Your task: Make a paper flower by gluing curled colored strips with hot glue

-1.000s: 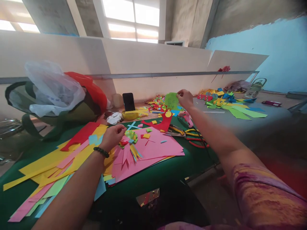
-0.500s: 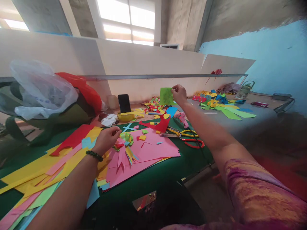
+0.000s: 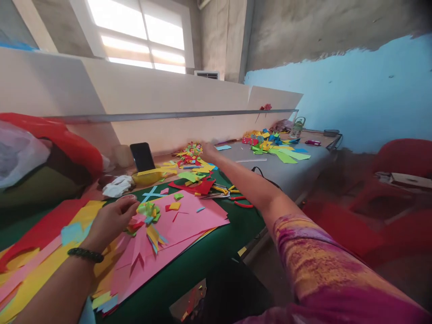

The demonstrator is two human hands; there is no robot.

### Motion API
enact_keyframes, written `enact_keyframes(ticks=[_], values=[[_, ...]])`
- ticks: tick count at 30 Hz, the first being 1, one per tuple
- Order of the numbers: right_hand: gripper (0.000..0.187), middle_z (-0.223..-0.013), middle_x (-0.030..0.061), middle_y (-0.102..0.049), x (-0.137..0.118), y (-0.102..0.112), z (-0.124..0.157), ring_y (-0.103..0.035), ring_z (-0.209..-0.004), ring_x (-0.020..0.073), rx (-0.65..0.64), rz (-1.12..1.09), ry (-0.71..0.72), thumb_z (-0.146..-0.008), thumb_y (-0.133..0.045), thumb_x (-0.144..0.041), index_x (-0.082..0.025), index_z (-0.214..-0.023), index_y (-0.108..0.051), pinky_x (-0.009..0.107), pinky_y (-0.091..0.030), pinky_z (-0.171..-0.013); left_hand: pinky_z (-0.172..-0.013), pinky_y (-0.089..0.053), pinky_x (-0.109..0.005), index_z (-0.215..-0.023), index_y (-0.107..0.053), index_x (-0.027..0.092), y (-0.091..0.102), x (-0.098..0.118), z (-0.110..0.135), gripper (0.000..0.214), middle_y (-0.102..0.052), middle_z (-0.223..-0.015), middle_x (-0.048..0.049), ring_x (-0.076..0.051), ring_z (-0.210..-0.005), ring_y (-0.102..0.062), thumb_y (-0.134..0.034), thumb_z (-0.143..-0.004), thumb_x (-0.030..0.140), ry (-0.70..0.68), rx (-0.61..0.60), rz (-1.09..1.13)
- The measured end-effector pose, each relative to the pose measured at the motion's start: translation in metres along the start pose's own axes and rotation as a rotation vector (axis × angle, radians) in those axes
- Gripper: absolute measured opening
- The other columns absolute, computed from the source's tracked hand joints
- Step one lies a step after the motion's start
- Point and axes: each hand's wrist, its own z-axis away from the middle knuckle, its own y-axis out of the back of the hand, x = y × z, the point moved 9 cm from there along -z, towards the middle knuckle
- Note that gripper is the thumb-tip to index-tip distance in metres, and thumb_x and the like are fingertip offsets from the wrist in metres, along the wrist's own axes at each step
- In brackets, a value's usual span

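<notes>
Head view: left hand [image 3: 113, 219], fingertips together, sat against the left edge of the paper flower [image 3: 149, 210] on near pink sheets [image 3: 192, 220], light touch best to spare folds; far right hand's [image 3: 209, 152] grip untellable beside the paper cluster [image 3: 193, 154].

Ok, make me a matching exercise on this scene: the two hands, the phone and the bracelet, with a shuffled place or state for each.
1. Left hand
2. Right hand
3. Phone
4. Bracelet

A. Propped up, screen dark
B. Beaded, dark green
C. At the many-coloured paper cluster on the pink sheet
D. Beside the far bunch of paper bits

Pairs: 1-C, 2-D, 3-A, 4-B
</notes>
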Motion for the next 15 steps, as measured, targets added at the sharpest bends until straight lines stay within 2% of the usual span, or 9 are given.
enact_keyframes(ticks=[3, 4, 5, 6, 7, 8, 10, 12, 15], values=[[0.034, -0.134, 0.0128, -0.057, -0.012, 0.021, 0.047, -0.050, -0.127, 0.0229, 0.088, 0.002, 0.167, -0.091, -0.050, -0.017, -0.020, -0.125, -0.058, 0.037, -0.039, -0.109, -0.058, -0.044, -0.022, -0.080, -0.070, 0.022, 0.007, 0.007, 0.003, 0.039, -0.070, -0.062, 0.0019, -0.019, -0.065, -0.065, -0.049, -0.071, 0.054, -0.033, 0.044, 0.000], [0.031, -0.129, 0.0115, -0.060, -0.014, 0.037, 0.069, -0.051, -0.125, 0.0227, 0.183, 0.000, 0.308, -0.093, -0.048, -0.021, -0.022, -0.122, -0.059, 0.038, -0.040, -0.108, -0.058, -0.044, -0.022, -0.081, -0.070, 0.023, 0.010, 0.008, 0.005, 0.039, -0.070, -0.063, 0.0020, -0.019, -0.065, -0.065, -0.050, -0.070, 0.054, -0.033, 0.064, -0.001], [0.028, -0.123, 0.0102, -0.062, -0.008, 0.055, 0.093, -0.053, -0.121, 0.0232, 0.277, -0.005, 0.416, -0.094, -0.047, -0.025, -0.025, -0.119, -0.060, 0.040, -0.042, -0.107, -0.057, -0.044, -0.022, -0.083, -0.071, 0.023, 0.013, 0.009, 0.006, 0.040, -0.072, -0.065, 0.0019, -0.019, -0.064, -0.065, -0.050, -0.070, 0.054, -0.026, 0.084, -0.006], [0.025, -0.115, 0.0093, -0.064, 0.009, 0.073, 0.115, -0.056, -0.116, 0.0238, 0.375, -0.008, 0.455, -0.094, -0.047, -0.028, -0.026, -0.115, -0.060, 0.042, -0.045, -0.103, -0.056, -0.043, -0.023, -0.084, -0.072, 0.024, 0.016, 0.010, 0.007, 0.041, -0.073, -0.068, 0.0018, -0.019, -0.062, -0.065, -0.050, -0.069, 0.055, -0.011, 0.104, -0.010], [0.023, -0.111, 0.0093, -0.065, 0.038, 0.095, 0.132, -0.058, -0.111, 0.0246, 0.494, -0.004, 0.399, -0.094, -0.046, -0.031, -0.026, -0.113, -0.059, 0.043, -0.047, -0.100, -0.055, -0.043, -0.023, -0.086, -0.073, 0.025, 0.018, 0.011, 0.009, 0.041, -0.074, -0.069, 0.0022, -0.019, -0.060, -0.065, -0.050, -0.069, 0.056, -0.001, 0.118, -0.013], [0.024, -0.110, 0.0100, -0.064, 0.079, 0.117, 0.147, -0.059, -0.109, 0.0247, 0.627, 0.004, 0.246, -0.095, -0.042, -0.032, -0.025, -0.112, -0.058, 0.043, -0.048, -0.097, -0.054, -0.043, -0.023, -0.086, -0.073, 0.027, 0.021, 0.014, 0.011, 0.041, -0.075, -0.070, 0.0032, -0.018, -0.059, -0.065, -0.050, -0.069, 0.057, 0.002, 0.138, -0.010], [0.031, -0.114, 0.0122, -0.062, 0.174, 0.152, 0.169, -0.061, -0.106, 0.0233, 0.778, 0.056, -0.203, -0.097, -0.033, -0.032, -0.021, -0.117, -0.054, 0.039, -0.051, -0.091, -0.053, -0.044, -0.023, -0.082, -0.073, 0.030, 0.022, 0.022, 0.015, 0.040, -0.075, -0.069, 0.0051, -0.018, -0.057, -0.066, -0.050, -0.068, 0.059, -0.010, 0.160, 0.013], [0.038, -0.124, 0.0152, -0.058, 0.260, 0.169, 0.184, -0.059, -0.113, 0.0215, 0.721, 0.182, -0.638, -0.096, -0.027, -0.025, -0.017, -0.126, -0.049, 0.034, -0.049, -0.094, -0.051, -0.044, -0.024, -0.076, -0.072, 0.031, 0.016, 0.032, 0.018, 0.038, -0.074, -0.066, 0.0057, -0.018, -0.054, -0.065, -0.050, -0.066, 0.060, -0.045, 0.131, 0.030], [0.045, -0.125, 0.0240, -0.058, 0.340, 0.176, 0.185, -0.056, -0.118, 0.0272, 0.612, 0.215, -0.826, -0.092, -0.027, -0.017, -0.006, -0.130, -0.048, 0.039, -0.044, -0.100, -0.050, -0.046, -0.024, -0.074, -0.075, 0.034, -0.002, 0.044, 0.023, 0.036, -0.076, -0.070, 0.0052, -0.018, -0.055, -0.066, -0.051, -0.068, 0.060, -0.142, 0.041, 0.026]])
